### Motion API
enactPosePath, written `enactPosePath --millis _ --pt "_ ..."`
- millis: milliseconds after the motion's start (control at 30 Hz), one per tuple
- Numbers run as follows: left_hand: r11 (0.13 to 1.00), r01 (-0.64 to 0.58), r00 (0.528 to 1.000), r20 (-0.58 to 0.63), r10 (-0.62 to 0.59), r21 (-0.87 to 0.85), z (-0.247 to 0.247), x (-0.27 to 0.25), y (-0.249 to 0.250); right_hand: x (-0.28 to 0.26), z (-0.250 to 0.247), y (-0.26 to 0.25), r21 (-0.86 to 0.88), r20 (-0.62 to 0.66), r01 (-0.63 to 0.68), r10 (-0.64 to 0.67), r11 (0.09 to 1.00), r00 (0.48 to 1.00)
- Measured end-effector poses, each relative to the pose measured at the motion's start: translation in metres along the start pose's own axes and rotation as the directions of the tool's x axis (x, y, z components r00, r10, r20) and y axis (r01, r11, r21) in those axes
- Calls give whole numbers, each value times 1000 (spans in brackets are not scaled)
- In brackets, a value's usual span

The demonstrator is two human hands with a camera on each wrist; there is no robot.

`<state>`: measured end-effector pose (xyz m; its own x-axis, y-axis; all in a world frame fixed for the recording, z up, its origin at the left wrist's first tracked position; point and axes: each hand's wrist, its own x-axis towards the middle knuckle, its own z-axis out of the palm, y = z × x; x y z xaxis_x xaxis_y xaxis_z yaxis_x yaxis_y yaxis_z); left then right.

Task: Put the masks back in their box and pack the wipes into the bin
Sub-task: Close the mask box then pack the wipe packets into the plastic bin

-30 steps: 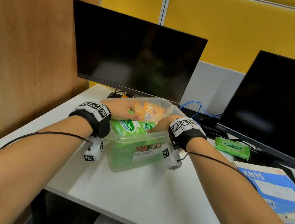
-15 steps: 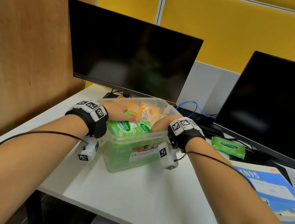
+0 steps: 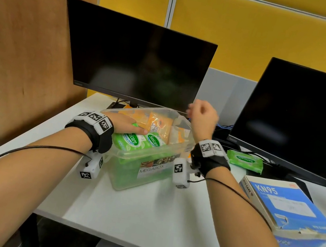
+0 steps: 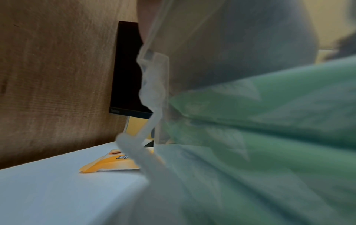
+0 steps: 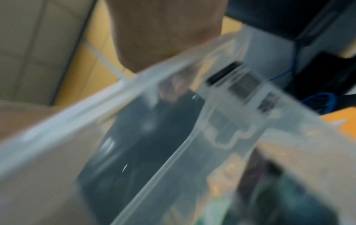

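The white counter (image 3: 142, 217) carries two dark monitors: the left monitor (image 3: 138, 59) stands behind the bin, the right monitor (image 3: 304, 123) toward the right edge. A brown wooden panel (image 3: 26, 46) walls the left side and yellow partitions (image 3: 258, 38) run behind.

The clear plastic bin (image 3: 145, 170), labelled MEGABOX, sits near the middle of the counter, open on top. Green wipes packs (image 3: 139, 141) are stacked inside it up to the rim, with orange packets (image 3: 158, 122) standing behind them toward the far wall.

To the right lies the blue KN95 mask box (image 3: 286, 206), flat on the counter, well apart from both hands.

The left hand (image 3: 125, 123) reaches over the bin's near-left rim, its grip apart, fingers laid straight on the top green pack. In the left wrist view only the bin wall and the green packs behind it show, blurred.

The right hand (image 3: 202, 117) is raised above the bin's far-right corner, touching nothing, its grip loosely curled and holding nothing; the right wrist view is too blurred to add more.

One loose green wipes pack (image 3: 245, 161) lies on the counter just right of the right wrist, between the bin and the right monitor. A small orange packet (image 4: 113, 164) lies on the counter beside the bin's left wall.
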<state>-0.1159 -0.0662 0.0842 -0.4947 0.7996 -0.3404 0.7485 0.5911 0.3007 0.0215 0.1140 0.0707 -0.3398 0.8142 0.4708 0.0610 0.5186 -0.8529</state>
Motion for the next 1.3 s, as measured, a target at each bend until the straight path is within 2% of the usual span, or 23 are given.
enactPosePath --millis 33,67,100,167,267,333,400,467,567,600,700,800,833,933,1033,1100,1133,1167,1200,1233,1267,1300 --pt "1000 -8 1000 0 8 -7 0 0 1 2 -14 12 51 -169 -33 41 998 985" --pt "1000 -17 1000 1 17 -10 0 0 0 3 -26 26 51 -248 -99 109 994 963" --pt "1000 -19 1000 3 19 -8 0 2 0 0 -37 40 25 -261 -163 164 986 951" --pt "1000 -17 1000 -1 17 -4 1 4 -2 -6 -52 66 -76 -198 -227 208 971 958" --pt "1000 -17 1000 -17 17 5 1 7 -5 -7 -66 92 -219 -119 -203 180 954 976" --pt "1000 -25 999 -24 24 -7 2 5 -4 0 -77 114 -343 -90 -233 216 910 972" --pt "999 -35 999 -33 35 -8 1 4 -3 11 -85 135 -511 -67 -288 297 810 953" --pt "999 -42 998 -44 43 8 0 5 -2 22 -89 150 -647 -69 -350 406 677 911" --pt "998 -36 997 -72 39 49 0 7 -3 38 -93 160 -751 -163 -434 496 498 853" --pt "997 -32 997 -75 37 68 0 8 -4 41 -95 161 -754 -204 -468 513 462 834" --pt "995 -47 996 -73 53 86 0 10 -6 55 -107 199 -661 -213 -559 588 501 780" --pt "993 -77 993 -81 84 87 -2 10 -6 70 -115 251 -570 -247 -618 605 541 757" --pt "994 -84 993 -80 90 76 -1 11 -6 65 -114 244 -541 -276 -654 622 529 732" --pt "993 -103 991 -79 108 62 -2 14 -6 53 -112 205 -601 -459 -713 576 360 677" --pt "991 -114 990 -75 119 71 -2 16 -5 50 -111 187 -544 -471 -752 606 372 641" --pt "990 -120 989 -80 125 75 -3 16 -5 49 -113 187 -542 -394 -731 643 415 657" --pt "990 -119 989 -82 126 77 -3 16 -4 51 -114 189 -562 -322 -723 699 402 639" --pt "990 -119 989 -83 125 78 -3 16 -4 53 -115 193 -545 -240 -712 732 442 638" --pt "990 -120 988 -84 126 81 -3 16 -3 51 -114 188 -497 -209 -714 731 493 650" --pt "989 -121 988 -87 128 85 -3 15 -3 52 -111 187 -481 -248 -725 716 494 653" --pt "989 -122 987 -91 130 88 -3 14 -2 52 -108 184 -504 -312 -739 703 447 639" --pt "988 -124 987 -95 133 92 -3 14 -2 51 -105 180 -560 -343 -721 679 407 649"
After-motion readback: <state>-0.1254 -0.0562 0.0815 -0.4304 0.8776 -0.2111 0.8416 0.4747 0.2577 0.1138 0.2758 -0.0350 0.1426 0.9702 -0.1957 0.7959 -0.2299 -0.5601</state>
